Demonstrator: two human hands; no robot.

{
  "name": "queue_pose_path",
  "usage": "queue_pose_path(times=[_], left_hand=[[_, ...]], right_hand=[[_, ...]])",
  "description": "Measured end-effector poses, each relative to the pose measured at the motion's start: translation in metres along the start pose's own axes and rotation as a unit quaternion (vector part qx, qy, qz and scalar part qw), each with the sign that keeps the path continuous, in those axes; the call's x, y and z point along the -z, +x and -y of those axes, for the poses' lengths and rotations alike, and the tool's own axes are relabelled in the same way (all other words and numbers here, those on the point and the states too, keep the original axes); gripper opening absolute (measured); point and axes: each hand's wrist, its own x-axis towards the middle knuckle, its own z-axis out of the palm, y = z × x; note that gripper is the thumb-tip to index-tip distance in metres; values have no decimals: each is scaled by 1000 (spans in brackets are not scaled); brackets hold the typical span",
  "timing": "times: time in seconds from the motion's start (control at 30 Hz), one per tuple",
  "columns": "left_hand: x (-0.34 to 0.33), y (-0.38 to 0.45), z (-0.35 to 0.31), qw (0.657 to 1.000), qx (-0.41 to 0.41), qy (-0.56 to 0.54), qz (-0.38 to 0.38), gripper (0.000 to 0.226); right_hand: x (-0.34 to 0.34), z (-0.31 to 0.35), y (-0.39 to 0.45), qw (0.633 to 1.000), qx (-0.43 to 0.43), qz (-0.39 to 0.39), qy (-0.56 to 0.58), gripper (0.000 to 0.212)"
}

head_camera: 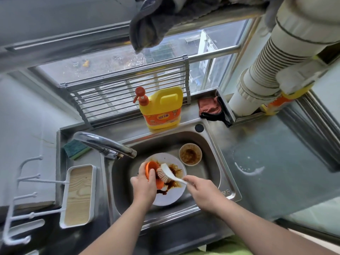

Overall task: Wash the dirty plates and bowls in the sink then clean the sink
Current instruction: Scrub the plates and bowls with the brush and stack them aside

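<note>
A white plate (170, 195) smeared with brown sauce lies in the steel sink (211, 173). Over it my left hand (144, 182) grips a small orange bowl (151, 167), tilted on its side. My right hand (199, 190) holds the white handle of a dish brush (166, 174), whose bristles press against the orange bowl. A small beige bowl (190, 154) caked with brown residue sits in the sink behind the plate, to the right.
The tap (104, 144) reaches over the sink's left rim, a green sponge (77, 149) behind it. A yellow detergent jug (161, 109) stands at the back edge, beside a rag (210, 107). A white tray (79, 196) sits left; suds (248, 170) mark the right counter.
</note>
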Motion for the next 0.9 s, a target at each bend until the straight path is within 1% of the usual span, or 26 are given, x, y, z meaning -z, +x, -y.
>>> queue_pose_path(times=[0.07, 0.13, 0.17, 0.27, 0.33, 0.37, 0.4, 0.47, 0.5, 0.53, 0.57, 0.63, 0.67, 0.73, 0.8, 0.83, 0.9], left_hand=[[0, 1, -2, 994, 66, -84, 10, 41], [1, -1, -3, 976, 129, -172, 32, 37], [0, -4, -4, 969, 149, -193, 39, 35], [0, -10, -7, 955, 188, -223, 50, 34], [3, -8, -9, 956, 195, -215, 45, 35], [4, -4, -9, 957, 195, -211, 40, 35], [5, -1, -9, 957, 195, -214, 36, 35], [1, -2, -12, 946, 212, -244, 29, 34], [-3, -6, -16, 936, 228, -266, 28, 35], [-7, -10, -19, 927, 242, -286, 28, 34], [-10, -12, -21, 922, 250, -295, 31, 32], [-12, -11, -23, 926, 252, -278, 35, 33], [-10, -8, -22, 936, 242, -254, 29, 35], [-8, -1, -17, 956, 213, -200, 19, 38], [-7, -3, -15, 957, 219, -189, 14, 39], [-7, -7, -17, 952, 231, -202, 17, 40], [-5, -10, -20, 940, 248, -235, 27, 38]], right_hand=[[-6, 17, -3, 999, 22, 21, -41, 32], [-13, 37, -1, 996, 41, 33, -79, 30], [-17, 46, 3, 993, 47, 30, -99, 29], [-13, 60, 14, 972, 50, 8, -231, 24], [-9, 59, 18, 949, 39, 20, -313, 27], [-10, 59, 18, 944, 30, 36, -327, 30], [-11, 62, 16, 946, 26, 59, -319, 33], [-15, 73, 14, 965, 39, 99, -242, 31], [-16, 77, 16, 972, 47, 96, -209, 30], [-16, 80, 18, 973, 53, 79, -212, 31], [-15, 79, 19, 967, 51, 53, -243, 33], [-14, 70, 18, 945, 43, 15, -323, 36], [-15, 65, 14, 938, 41, 21, -343, 38], [-19, 65, 5, 944, 39, 54, -322, 40], [-25, 73, 6, 960, 43, 79, -267, 36], [-27, 75, 10, 962, 61, 68, -258, 35], [-25, 72, 16, 949, 91, 18, -300, 40]])
